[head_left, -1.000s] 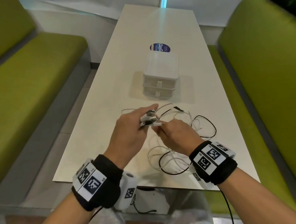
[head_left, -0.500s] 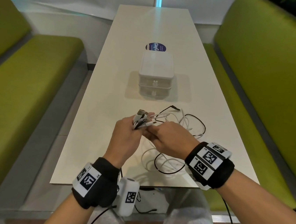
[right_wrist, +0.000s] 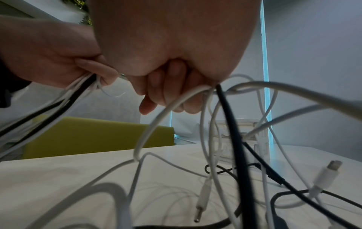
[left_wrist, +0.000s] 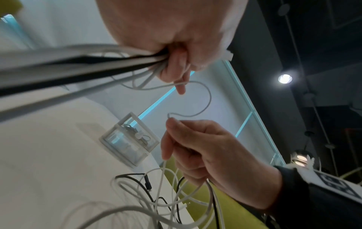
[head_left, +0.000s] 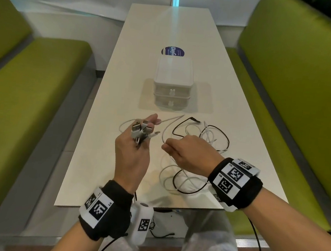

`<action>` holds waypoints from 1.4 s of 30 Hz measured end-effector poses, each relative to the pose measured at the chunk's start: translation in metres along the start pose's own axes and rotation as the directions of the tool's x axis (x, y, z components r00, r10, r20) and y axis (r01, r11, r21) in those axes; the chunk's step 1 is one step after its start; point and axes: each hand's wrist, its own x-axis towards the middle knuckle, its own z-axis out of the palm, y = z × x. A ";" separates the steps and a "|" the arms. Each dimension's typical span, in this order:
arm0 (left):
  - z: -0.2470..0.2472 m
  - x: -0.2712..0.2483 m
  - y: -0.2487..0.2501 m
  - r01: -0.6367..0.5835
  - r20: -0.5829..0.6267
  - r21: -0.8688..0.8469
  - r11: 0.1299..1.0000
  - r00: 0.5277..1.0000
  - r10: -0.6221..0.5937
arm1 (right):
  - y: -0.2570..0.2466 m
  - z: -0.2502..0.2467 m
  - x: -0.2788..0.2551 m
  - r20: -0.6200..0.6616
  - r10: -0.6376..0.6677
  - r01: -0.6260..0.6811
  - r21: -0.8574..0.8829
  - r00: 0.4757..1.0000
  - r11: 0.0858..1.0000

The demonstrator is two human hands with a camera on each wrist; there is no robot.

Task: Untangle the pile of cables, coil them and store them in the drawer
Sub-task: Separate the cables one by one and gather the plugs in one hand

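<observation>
A tangle of white and black cables [head_left: 204,133] lies on the white table [head_left: 99,159], with more loops [head_left: 177,179] near its front edge. My left hand [head_left: 141,132] is raised and grips a bundle of several cable plug ends [head_left: 138,129]; the bundled cables [left_wrist: 121,62] run out under its palm. My right hand [head_left: 167,146], just to the right, pinches one thin white cable [left_wrist: 203,106] that arcs across to the left hand. Other strands [right_wrist: 227,108] hang from the right hand [right_wrist: 172,93]. The white two-drawer box [head_left: 173,85] stands behind the pile, both drawers closed.
Green bench seats [head_left: 26,100] flank the table on both sides. A round blue sticker [head_left: 173,51] lies behind the drawer box. Loose plugs [right_wrist: 325,172] dangle low over the table top. My knees sit under the front edge [head_left: 152,206].
The hands have drawn apart: the left has moved left and up with the plug ends, the right has shifted right along a white cable, which now spans the gap.
</observation>
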 end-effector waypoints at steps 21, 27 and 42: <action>-0.016 0.008 0.003 -0.267 0.401 0.565 0.781 0.916 0.023 | 0.001 0.002 -0.005 -0.043 -0.096 0.094 -0.030 0.994 0.995; -0.049 0.023 0.001 -0.267 0.155 0.612 0.745 0.964 0.218 | 0.026 0.000 -0.010 -0.068 0.000 0.002 0.036 0.998 0.999; -0.018 0.012 0.006 -0.400 0.452 0.571 0.717 0.882 0.133 | 0.001 -0.001 -0.004 -0.262 -0.156 0.135 -0.094 0.952 0.986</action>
